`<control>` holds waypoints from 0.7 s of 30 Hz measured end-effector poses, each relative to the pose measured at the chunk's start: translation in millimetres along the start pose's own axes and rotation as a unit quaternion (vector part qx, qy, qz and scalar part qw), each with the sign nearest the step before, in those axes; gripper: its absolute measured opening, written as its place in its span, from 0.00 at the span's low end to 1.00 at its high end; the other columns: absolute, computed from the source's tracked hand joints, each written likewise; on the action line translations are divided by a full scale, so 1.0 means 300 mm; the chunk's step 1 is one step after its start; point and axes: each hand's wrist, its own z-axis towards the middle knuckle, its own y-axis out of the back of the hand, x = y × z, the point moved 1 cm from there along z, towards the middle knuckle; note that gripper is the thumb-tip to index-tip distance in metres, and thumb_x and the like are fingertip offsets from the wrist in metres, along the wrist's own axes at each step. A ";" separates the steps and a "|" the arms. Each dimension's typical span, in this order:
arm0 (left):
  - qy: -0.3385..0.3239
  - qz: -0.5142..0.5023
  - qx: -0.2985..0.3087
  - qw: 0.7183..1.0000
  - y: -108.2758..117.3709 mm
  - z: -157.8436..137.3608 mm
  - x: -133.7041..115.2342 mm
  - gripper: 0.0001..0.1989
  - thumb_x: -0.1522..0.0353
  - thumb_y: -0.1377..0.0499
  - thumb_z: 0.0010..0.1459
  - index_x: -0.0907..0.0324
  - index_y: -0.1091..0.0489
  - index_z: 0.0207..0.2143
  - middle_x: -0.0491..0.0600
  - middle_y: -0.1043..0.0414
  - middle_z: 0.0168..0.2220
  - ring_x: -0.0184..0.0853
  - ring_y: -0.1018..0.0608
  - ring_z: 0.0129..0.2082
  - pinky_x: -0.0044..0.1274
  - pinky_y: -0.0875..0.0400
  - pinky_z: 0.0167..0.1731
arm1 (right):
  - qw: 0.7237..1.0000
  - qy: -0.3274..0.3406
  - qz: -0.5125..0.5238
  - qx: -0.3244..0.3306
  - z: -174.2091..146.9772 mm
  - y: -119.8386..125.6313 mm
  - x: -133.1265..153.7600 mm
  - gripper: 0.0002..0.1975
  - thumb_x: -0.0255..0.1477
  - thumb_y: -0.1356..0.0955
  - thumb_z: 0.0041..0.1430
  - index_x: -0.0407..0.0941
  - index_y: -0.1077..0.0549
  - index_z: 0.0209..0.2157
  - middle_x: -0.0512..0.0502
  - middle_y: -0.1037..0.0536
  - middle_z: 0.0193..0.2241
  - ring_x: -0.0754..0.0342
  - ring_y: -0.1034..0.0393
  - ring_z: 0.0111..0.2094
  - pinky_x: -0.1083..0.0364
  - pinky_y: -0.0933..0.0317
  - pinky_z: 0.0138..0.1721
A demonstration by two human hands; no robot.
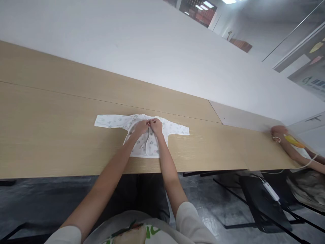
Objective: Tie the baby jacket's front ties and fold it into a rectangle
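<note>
Working with left grip (142,126) and right grip (156,125) drawn together, fingertip to fingertip, apparently clamped on fabric at the neck end of the front opening; cannot make out the exact bit pinched. Find the small white printed top (152,145) directly beneath the grip, spread flat, hem toward the body, one sleeve (111,121) out to the left and another (177,129) to the right. Probably joining or adjusting the front edges at the neck. Judging by the pose, need next to keep both edges matched and press or ease evenly, without dragging the cloth. Around the grip, see pale wooden surface (63,135); well to the right, another person's arm (286,146); beyond, a white wall (152,57).
</note>
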 end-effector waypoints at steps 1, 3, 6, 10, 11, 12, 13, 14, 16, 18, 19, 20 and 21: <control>-0.003 -0.003 0.001 1.000 -0.003 0.000 -0.002 0.16 0.70 0.50 0.59 0.59 0.22 0.39 0.54 0.20 0.41 0.40 0.21 0.42 0.26 0.31 0.42 | 1.000 0.005 0.006 -0.003 0.000 -0.007 -0.005 0.05 0.31 0.33 0.60 0.46 0.26 0.31 0.48 0.21 0.30 0.53 0.25 0.37 0.56 0.35 0.44; -0.012 -0.017 -0.012 1.000 -0.009 -0.002 -0.001 0.16 0.71 0.50 0.59 0.58 0.21 0.37 0.53 0.20 0.42 0.40 0.21 0.42 0.26 0.31 0.42 | 1.000 0.015 0.023 -0.005 0.002 -0.013 -0.019 0.05 0.31 0.33 0.59 0.46 0.26 0.32 0.49 0.20 0.30 0.54 0.25 0.36 0.57 0.34 0.43; -0.015 -0.031 -0.043 0.998 -0.018 -0.001 0.008 0.16 0.72 0.50 0.59 0.57 0.22 0.38 0.52 0.20 0.43 0.40 0.22 0.44 0.25 0.31 0.43 | 0.999 0.001 0.042 0.020 0.012 -0.009 -0.043 0.04 0.27 0.33 0.56 0.46 0.25 0.34 0.52 0.22 0.25 0.56 0.26 0.30 0.58 0.33 0.40; 0.014 -0.009 -0.083 0.996 -0.027 0.007 0.010 0.18 0.73 0.52 0.62 0.59 0.24 0.45 0.54 0.22 0.47 0.39 0.23 0.48 0.27 0.31 0.47 | 0.997 -0.022 0.050 0.050 0.025 -0.004 -0.064 0.11 0.23 0.35 0.52 0.46 0.24 0.37 0.56 0.26 0.21 0.57 0.29 0.25 0.58 0.33 0.37; 0.021 -0.001 -0.090 0.996 -0.031 0.008 0.007 0.19 0.73 0.53 0.62 0.60 0.25 0.47 0.55 0.22 0.48 0.40 0.23 0.49 0.27 0.31 0.47 | 0.997 -0.020 0.052 0.046 0.026 -0.003 -0.067 0.12 0.22 0.35 0.51 0.46 0.24 0.37 0.56 0.25 0.21 0.57 0.29 0.25 0.58 0.32 0.37; 0.026 0.010 -0.092 0.995 -0.034 0.007 0.002 0.19 0.72 0.53 0.63 0.60 0.25 0.48 0.56 0.23 0.49 0.41 0.24 0.49 0.28 0.31 0.47 | 0.998 -0.018 0.052 0.038 0.026 -0.001 -0.069 0.12 0.22 0.35 0.51 0.46 0.24 0.37 0.56 0.25 0.22 0.57 0.28 0.26 0.57 0.32 0.38; 0.029 0.022 -0.090 0.995 -0.039 0.006 -0.003 0.19 0.71 0.53 0.63 0.59 0.25 0.48 0.56 0.24 0.50 0.42 0.23 0.49 0.28 0.31 0.46 | 0.998 -0.016 0.051 0.026 0.026 0.001 -0.070 0.12 0.22 0.34 0.50 0.46 0.24 0.36 0.55 0.24 0.24 0.56 0.28 0.28 0.57 0.32 0.39; 0.030 0.036 -0.085 0.995 -0.044 0.003 -0.008 0.19 0.70 0.53 0.64 0.59 0.25 0.48 0.57 0.25 0.50 0.43 0.23 0.48 0.28 0.31 0.45 | 0.999 -0.013 0.050 0.015 0.025 0.004 -0.069 0.11 0.23 0.34 0.50 0.47 0.24 0.36 0.55 0.23 0.25 0.56 0.27 0.30 0.57 0.32 0.40; 0.026 0.064 -0.078 0.995 -0.054 -0.003 -0.016 0.18 0.66 0.52 0.65 0.58 0.24 0.47 0.58 0.26 0.51 0.44 0.22 0.45 0.29 0.31 0.43 | 0.999 -0.011 0.048 0.002 0.023 0.009 -0.066 0.10 0.22 0.34 0.49 0.47 0.25 0.35 0.54 0.23 0.26 0.55 0.26 0.32 0.56 0.32 0.42; 0.020 0.079 -0.079 0.994 -0.060 -0.007 -0.021 0.18 0.64 0.51 0.65 0.58 0.24 0.47 0.59 0.27 0.50 0.45 0.22 0.43 0.29 0.31 0.42 | 0.999 -0.012 0.052 0.005 0.020 0.014 -0.060 0.10 0.22 0.33 0.49 0.47 0.25 0.34 0.54 0.23 0.27 0.55 0.26 0.33 0.56 0.32 0.43; 0.017 0.080 -0.081 0.993 -0.061 -0.008 -0.021 0.18 0.64 0.51 0.65 0.58 0.24 0.47 0.59 0.27 0.50 0.45 0.22 0.43 0.29 0.32 0.41 | 0.998 -0.013 0.055 0.008 0.019 0.016 -0.057 0.10 0.22 0.33 0.49 0.46 0.25 0.34 0.54 0.23 0.28 0.56 0.26 0.33 0.56 0.32 0.43; 0.015 0.076 -0.082 0.994 -0.060 -0.009 -0.021 0.17 0.65 0.50 0.65 0.58 0.24 0.47 0.58 0.27 0.50 0.44 0.22 0.43 0.29 0.32 0.41 | 0.998 -0.013 0.058 0.010 0.017 0.017 -0.053 0.10 0.21 0.34 0.49 0.46 0.25 0.34 0.53 0.23 0.28 0.56 0.26 0.33 0.57 0.32 0.43; 0.015 0.069 -0.082 0.994 -0.058 -0.008 -0.020 0.16 0.65 0.50 0.64 0.58 0.25 0.47 0.58 0.26 0.49 0.44 0.22 0.43 0.29 0.32 0.41 | 0.998 -0.013 0.060 0.010 0.015 0.018 -0.049 0.11 0.21 0.34 0.49 0.46 0.25 0.34 0.53 0.23 0.29 0.56 0.26 0.33 0.57 0.32 0.44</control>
